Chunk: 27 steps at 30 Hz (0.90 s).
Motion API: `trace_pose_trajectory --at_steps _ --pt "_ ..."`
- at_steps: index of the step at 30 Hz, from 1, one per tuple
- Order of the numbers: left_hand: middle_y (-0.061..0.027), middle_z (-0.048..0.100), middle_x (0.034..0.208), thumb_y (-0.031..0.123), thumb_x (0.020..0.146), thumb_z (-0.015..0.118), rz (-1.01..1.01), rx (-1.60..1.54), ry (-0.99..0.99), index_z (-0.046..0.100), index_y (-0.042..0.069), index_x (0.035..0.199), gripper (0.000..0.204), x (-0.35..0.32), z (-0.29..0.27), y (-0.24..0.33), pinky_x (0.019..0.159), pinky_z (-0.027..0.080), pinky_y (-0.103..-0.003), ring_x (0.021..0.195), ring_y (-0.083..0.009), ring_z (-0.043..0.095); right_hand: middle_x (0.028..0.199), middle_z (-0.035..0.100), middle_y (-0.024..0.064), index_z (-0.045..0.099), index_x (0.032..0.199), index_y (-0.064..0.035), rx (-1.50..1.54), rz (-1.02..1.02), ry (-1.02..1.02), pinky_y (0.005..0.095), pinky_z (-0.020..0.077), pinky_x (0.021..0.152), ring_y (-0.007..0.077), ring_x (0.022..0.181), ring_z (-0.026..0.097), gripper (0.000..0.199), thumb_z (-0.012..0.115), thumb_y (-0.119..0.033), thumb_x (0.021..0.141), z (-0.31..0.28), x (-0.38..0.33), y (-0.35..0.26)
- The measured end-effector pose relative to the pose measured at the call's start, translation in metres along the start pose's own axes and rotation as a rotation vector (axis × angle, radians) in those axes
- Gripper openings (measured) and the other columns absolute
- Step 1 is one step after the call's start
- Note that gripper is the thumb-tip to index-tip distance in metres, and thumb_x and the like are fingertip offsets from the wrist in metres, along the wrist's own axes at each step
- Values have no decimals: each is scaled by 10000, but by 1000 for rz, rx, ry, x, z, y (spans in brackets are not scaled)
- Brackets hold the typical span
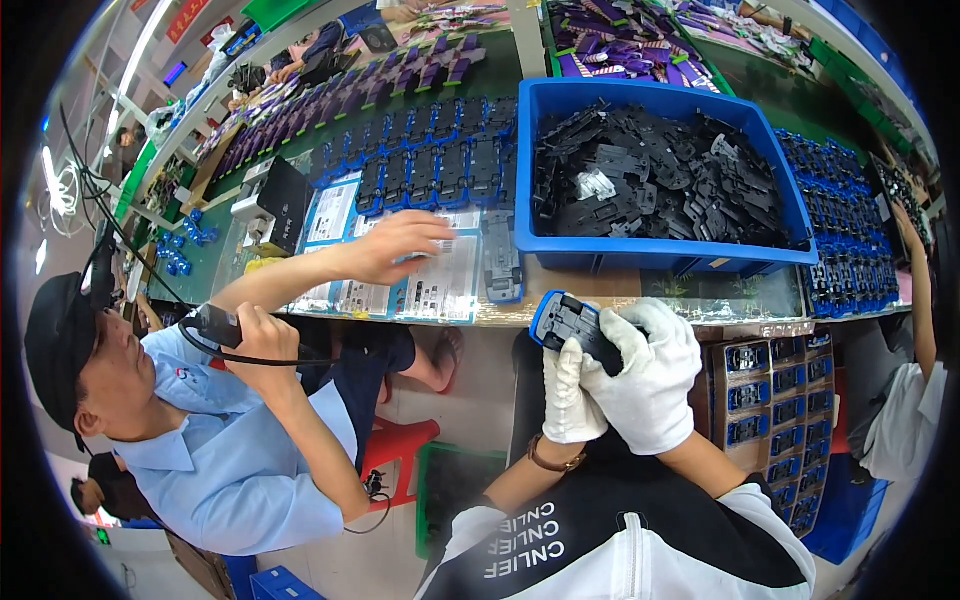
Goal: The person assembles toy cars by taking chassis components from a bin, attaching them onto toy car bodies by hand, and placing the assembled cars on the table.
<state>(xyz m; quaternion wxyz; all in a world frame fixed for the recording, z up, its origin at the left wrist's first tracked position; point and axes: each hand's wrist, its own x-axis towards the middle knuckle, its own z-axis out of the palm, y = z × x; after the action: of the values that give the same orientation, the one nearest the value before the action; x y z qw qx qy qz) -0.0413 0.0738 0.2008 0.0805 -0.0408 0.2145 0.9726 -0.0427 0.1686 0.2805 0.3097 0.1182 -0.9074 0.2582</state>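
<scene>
A small toy car, blue with a black underside turned up, is held in front of me near the table's edge. My left hand, in a white glove, pinches it from below and the left. My right hand, gloved too, closes round its right end and hides part of it. Just beyond stands a blue bin, heaped with black plastic chassis parts. Another upside-down toy car lies on the table to the left of the bin.
Rows of upside-down toy cars stand left and right of the bin. At left a co-worker holds a black corded tool, one hand over printed sheets. A cardboard tray of cars is at my right.
</scene>
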Motion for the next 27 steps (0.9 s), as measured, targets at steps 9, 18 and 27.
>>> trace_pose_trajectory --at_steps 9,18,27 --pt "-57 585 1194 105 960 568 95 27 120 469 90 1314 368 5 12 12 995 476 -343 1116 -174 569 1022 654 63 709 1076 -133 -37 -72 -91 438 488 859 274 982 622 356 754 -154 724 -2 0 2" --pt "-89 587 1188 118 956 571 148 24 89 464 82 1298 360 6 16 22 958 527 -425 1105 -241 610 1192 587 100 512 1358 37 888 778 -287 291 488 921 140 1035 592 615 717 -298 885 -6 -17 23" --pt "-95 562 1230 97 954 550 146 77 17 419 81 1340 408 -2 13 17 961 526 -393 1128 -226 593 1045 656 101 506 1375 20 1023 1027 -451 238 542 672 85 734 629 639 734 -272 854 -4 -12 16"
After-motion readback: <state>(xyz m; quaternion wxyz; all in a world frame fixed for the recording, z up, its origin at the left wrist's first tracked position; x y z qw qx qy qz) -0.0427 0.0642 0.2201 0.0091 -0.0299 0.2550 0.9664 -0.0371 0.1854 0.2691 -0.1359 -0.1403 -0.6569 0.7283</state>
